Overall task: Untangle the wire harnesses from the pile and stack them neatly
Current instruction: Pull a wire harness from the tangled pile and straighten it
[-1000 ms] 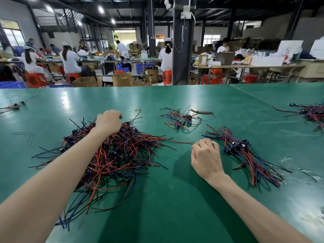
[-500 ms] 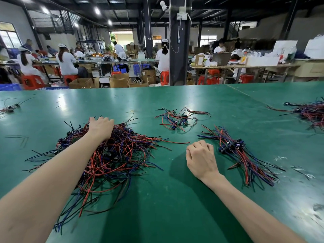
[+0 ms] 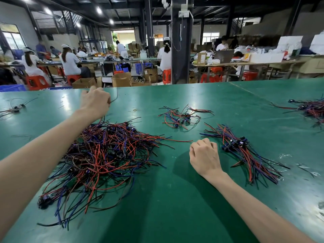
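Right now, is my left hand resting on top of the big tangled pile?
No, the left hand is held up clear of the tangled pile, beyond its far edge, gripping a thin dark wire.

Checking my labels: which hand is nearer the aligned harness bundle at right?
Right. The right hand sits just left of the bundle; the left hand is raised over the tangled pile, gripping a wire.

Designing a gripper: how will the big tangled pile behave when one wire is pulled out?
Probably floppy: the pile is thin wires lying in loose curves. Likely to snag: strands cross everywhere, so neighbours may rise too. Seemingly light: the left hand holds a wire aloft.
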{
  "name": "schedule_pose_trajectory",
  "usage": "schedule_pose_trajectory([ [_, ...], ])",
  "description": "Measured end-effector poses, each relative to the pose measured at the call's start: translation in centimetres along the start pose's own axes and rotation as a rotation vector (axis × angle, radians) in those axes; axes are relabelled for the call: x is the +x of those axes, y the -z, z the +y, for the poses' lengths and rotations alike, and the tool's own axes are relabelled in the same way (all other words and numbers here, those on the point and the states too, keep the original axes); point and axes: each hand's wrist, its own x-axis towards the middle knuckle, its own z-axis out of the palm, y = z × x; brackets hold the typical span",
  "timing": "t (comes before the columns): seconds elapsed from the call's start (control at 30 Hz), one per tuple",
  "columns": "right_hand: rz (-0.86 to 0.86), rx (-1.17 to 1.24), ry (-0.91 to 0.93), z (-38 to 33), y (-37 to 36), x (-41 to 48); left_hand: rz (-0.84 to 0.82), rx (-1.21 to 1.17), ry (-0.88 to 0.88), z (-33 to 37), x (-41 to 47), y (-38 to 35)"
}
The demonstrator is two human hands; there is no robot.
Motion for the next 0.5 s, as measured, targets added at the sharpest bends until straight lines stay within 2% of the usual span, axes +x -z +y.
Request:
schedule_pose_trajectory([
  [0.1,0.004,0.01,-0.009,0.0,-0.1,-0.1,0.099,-0.116,0.006,0.7,-0.1,1.7],
  [0.17,0.004,0.017,-0.004,-0.3,0.0,-0.1,0.178,-0.439,0.097,1.3,-0.2,3.0],
  [0.2,0.008,0.022,0.0,-0.4,0.1,0.0,0.161,-0.655,0.159,1.9,-0.4,3.8],
  [0.27,0.027,0.049,0.004,-0.5,0.3,0.1,0.071,-1.085,0.276,3.6,-1.2,4.9],
  [0.33,0.046,0.082,0.001,-0.5,0.5,0.0,-0.035,-1.391,0.35,5.7,-2.6,5.3],
  [0.43,0.066,0.198,-0.028,-0.6,0.7,0.0,-0.224,-1.764,0.435,8.5,-5.8,4.5],
  [0.5,0.06,0.391,-0.071,-0.7,0.9,0.1,-0.342,-1.925,0.486,10.0,-8.2,3.2],
])
